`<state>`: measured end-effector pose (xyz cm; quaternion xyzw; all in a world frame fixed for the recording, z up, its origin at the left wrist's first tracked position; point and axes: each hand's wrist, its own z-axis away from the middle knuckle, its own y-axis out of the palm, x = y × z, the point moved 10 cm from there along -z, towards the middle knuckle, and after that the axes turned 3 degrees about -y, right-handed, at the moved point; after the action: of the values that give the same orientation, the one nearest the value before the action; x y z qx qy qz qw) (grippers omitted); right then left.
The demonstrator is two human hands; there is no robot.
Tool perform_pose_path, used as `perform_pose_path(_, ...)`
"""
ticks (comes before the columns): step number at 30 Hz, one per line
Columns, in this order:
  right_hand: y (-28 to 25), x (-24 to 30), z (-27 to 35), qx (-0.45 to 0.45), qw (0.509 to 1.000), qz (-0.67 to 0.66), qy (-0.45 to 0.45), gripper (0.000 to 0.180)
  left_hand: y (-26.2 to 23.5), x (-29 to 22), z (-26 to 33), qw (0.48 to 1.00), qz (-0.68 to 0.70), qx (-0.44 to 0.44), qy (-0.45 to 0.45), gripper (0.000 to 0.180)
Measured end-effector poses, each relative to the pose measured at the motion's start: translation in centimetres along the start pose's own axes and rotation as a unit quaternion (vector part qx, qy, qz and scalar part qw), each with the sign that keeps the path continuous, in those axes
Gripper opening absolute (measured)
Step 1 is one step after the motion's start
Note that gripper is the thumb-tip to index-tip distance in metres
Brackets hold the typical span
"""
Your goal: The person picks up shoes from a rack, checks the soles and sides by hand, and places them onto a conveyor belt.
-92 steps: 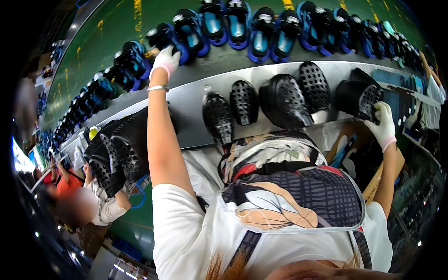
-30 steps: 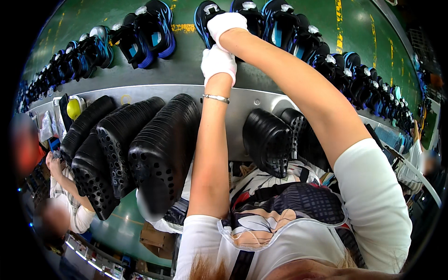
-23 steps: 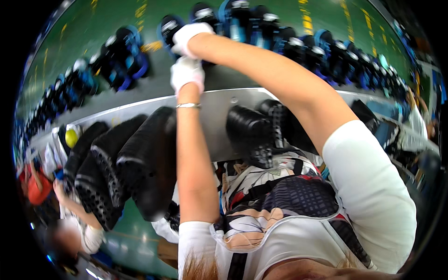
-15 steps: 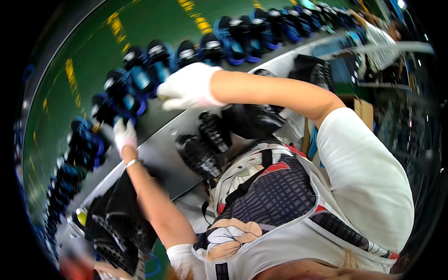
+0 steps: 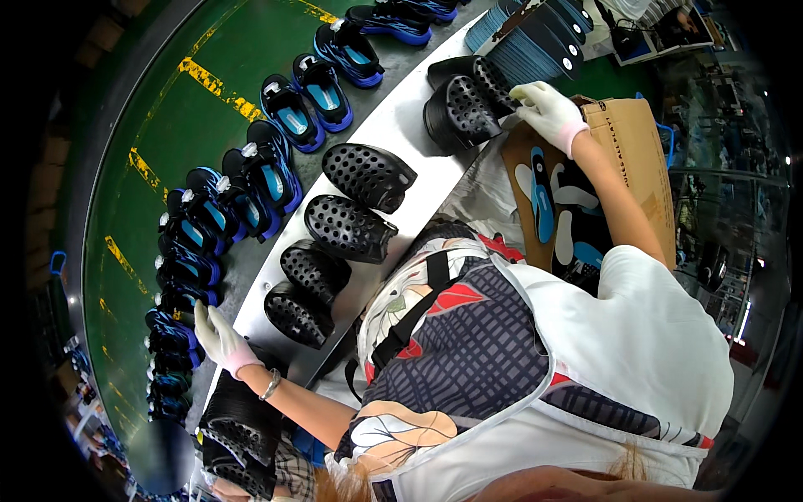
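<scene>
My left hand (image 5: 222, 341), in a white glove, is at the ledge's left end beside a row of black-and-blue sneakers (image 5: 272, 171). Its fingers are stretched out, with nothing visible in them. To the upper right, my gloved right hand (image 5: 544, 111) reaches toward a pair of black clog-shaped pieces full of holes (image 5: 464, 109). Its fingertips come close to the far piece; whether they touch it I cannot tell. The fingers look loosely extended and hold nothing visible. Several more perforated black pieces (image 5: 347, 227) lie along the metal ledge (image 5: 280, 259) between my hands.
A cardboard box (image 5: 631, 151) holding blue and grey insoles (image 5: 542, 205) stands at my right. Beyond the ledge's far end are stacked blue-grey sheets (image 5: 510, 50). The green belt (image 5: 159, 100) carries yellow marks. More black perforated pieces (image 5: 242, 427) are at lower left, near another person.
My right hand has moved from over the sneakers to the right, by the black pieces and box. My left hand has shifted down and left, off a sneaker. The view has turned.
</scene>
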<state>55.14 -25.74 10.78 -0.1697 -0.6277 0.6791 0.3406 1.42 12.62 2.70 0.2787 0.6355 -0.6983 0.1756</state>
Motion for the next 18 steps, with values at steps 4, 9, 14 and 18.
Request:
perform_pose_path(4, 1.4, -0.6, 0.3, -0.013, 0.999, 0.011, -0.038, 0.031, 0.8, -2.4, 1.2, 0.999, -0.015, 0.026, 0.016, 0.033)
perform_pose_path(9, 1.4, -0.7, -0.3, 0.000, 0.996, 0.038, -0.085, 0.030, 1.3, -3.6, 2.7, 0.999, -0.007, 0.039, 0.017, 0.033)
perform_pose_path(14, -3.1, 1.3, -0.2, -0.027, 0.997, 0.007, -0.073, 0.031, -0.2, -3.6, 4.0, 1.000, -0.005, 0.019, 0.020, 0.033)
perform_pose_path(18, -6.3, 9.5, 0.0, -0.068, 0.982, -0.048, -0.168, 0.029, 4.1, -5.5, 4.0, 0.967, 0.234, 0.093, -0.032, 0.036)
